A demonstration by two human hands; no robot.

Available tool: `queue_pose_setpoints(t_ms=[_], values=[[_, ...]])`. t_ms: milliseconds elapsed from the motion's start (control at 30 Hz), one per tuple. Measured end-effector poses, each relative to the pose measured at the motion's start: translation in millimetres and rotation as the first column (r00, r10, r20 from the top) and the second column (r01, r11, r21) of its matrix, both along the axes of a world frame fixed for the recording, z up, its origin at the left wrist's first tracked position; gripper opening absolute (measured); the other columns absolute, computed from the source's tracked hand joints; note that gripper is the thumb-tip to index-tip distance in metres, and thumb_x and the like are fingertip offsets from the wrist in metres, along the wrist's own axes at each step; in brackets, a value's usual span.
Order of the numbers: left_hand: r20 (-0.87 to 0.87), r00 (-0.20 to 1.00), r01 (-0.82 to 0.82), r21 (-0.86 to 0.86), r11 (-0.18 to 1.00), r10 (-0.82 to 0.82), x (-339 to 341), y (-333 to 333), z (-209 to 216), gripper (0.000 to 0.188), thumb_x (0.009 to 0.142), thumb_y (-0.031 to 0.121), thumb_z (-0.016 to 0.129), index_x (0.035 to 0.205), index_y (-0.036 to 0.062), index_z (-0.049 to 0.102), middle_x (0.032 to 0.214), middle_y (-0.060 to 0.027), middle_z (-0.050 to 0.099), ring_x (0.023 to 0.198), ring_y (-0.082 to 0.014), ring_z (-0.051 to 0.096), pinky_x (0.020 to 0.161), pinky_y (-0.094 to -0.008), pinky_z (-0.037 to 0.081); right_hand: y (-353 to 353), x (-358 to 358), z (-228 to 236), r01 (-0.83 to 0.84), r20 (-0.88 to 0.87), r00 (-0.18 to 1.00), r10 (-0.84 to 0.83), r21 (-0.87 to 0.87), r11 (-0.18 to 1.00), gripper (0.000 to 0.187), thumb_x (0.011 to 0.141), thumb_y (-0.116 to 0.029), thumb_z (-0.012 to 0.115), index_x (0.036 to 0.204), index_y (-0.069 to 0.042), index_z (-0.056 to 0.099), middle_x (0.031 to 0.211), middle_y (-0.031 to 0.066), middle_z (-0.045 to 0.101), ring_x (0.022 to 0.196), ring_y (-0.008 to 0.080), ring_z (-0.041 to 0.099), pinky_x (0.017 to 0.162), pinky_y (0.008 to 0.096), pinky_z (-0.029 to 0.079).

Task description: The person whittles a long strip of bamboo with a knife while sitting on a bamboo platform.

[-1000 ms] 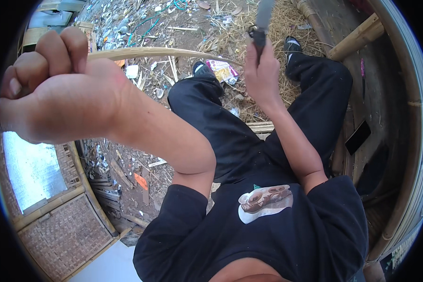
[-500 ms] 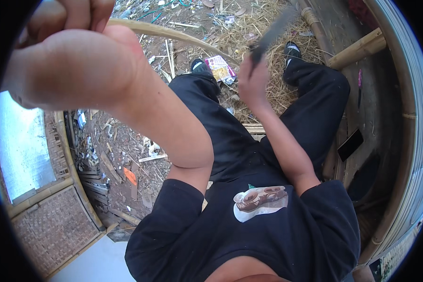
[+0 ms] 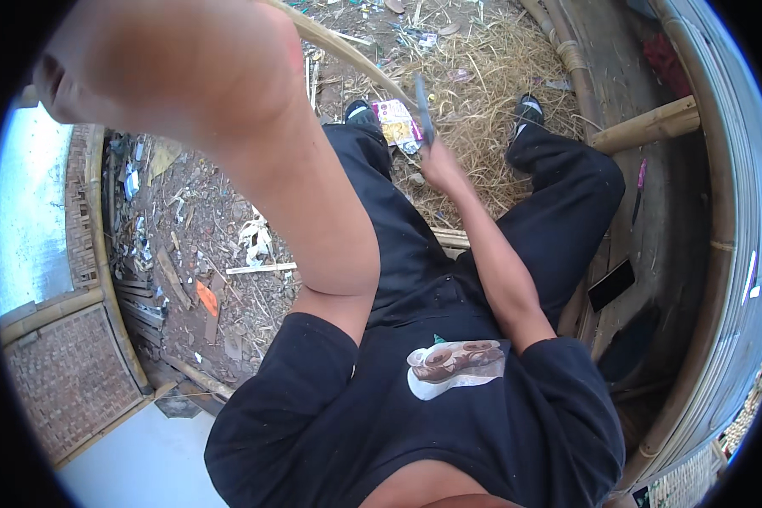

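Observation:
My left hand [image 3: 173,63] is raised close to the camera at upper left, its fingers mostly hidden or past the frame edge. From it a pale bamboo strip [image 3: 347,52] slants down to the right, its lower end above the ground beyond my knees. My right hand [image 3: 445,171], slightly blurred, is closed round the handle of a knife [image 3: 423,108]. The grey blade points away from me, at the strip's lower end; whether they touch I cannot tell.
Dry straw [image 3: 491,93] and a purple-and-yellow packet [image 3: 396,124] lie by my feet. A dark phone [image 3: 611,285] and a thin pink-handled item [image 3: 640,188] rest to the right, below a bamboo pole [image 3: 652,124]. Woven bamboo panels [image 3: 76,372] stand at left.
My right hand has swung the knife down and left from its raised position to the strip's end. My left hand and the strip have shifted up and right in the view.

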State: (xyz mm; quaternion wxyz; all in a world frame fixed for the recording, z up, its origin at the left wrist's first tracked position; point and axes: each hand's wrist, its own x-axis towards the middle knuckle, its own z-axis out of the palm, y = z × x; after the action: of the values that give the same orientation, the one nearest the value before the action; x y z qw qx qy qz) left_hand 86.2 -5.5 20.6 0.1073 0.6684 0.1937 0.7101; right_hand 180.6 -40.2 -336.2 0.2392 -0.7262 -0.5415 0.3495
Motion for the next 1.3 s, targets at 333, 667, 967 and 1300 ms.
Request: queue_pose_setpoints(t_ms=[333,667,967,1300], values=[[0.002,0.999,0.043,-0.018,0.999,-0.043,-11,2,-2,0.05,0.096,0.04,0.027,0.053,0.0161,0.02,0.048,0.0025,0.015,0.04,-0.0095,0.01,0.042,-0.0266,0.011,5,16,104,0.411,-0.597,0.793,-0.119,0.381,0.828,0.027,0.096,-0.023,0.04,0.103,0.003,0.046,0.075,0.0218,0.06,0.072,0.0376,0.058,0.067,0.0462,0.045],[0.001,0.996,0.087,-0.039,0.995,-0.087,-21,5,2,0.05,0.096,0.04,0.028,0.053,0.0162,0.02,0.047,0.0026,0.015,0.04,-0.0094,0.01,0.042,-0.0266,0.011,27,27,84,0.148,-0.262,0.962,-0.075,0.273,0.951,0.024,0.096,-0.02,0.043,0.102,0.003,0.046,0.073,0.0208,0.059,0.066,0.0344,0.059,0.06,0.0448,0.042],[0.013,1.0,-0.014,-0.03,0.999,0.014,1,6,2,0.05,0.095,0.04,0.029,0.052,0.0164,0.02,0.047,0.0029,0.014,0.04,-0.0093,0.01,0.042,-0.0266,0.011,24,16,-59,0.045,0.063,0.997,-0.042,-0.044,0.998,0.026,0.096,-0.025,0.042,0.106,-0.001,0.048,0.082,0.0218,0.062,0.078,0.0332,0.062,0.067,0.0461,0.044],[-0.069,0.992,0.106,-0.013,0.994,-0.107,-18,13,2,0.047,0.094,0.031,0.03,0.05,0.0143,0.025,0.048,0.0013,0.017,0.04,-0.0096,0.012,0.042,-0.0251,0.013,26,8,53,0.27,-0.299,0.939,-0.17,0.335,0.903,0.022,0.094,-0.018,0.044,0.097,0.002,0.049,0.085,0.0223,0.064,0.078,0.0395,0.064,0.063,0.0453,0.047]])
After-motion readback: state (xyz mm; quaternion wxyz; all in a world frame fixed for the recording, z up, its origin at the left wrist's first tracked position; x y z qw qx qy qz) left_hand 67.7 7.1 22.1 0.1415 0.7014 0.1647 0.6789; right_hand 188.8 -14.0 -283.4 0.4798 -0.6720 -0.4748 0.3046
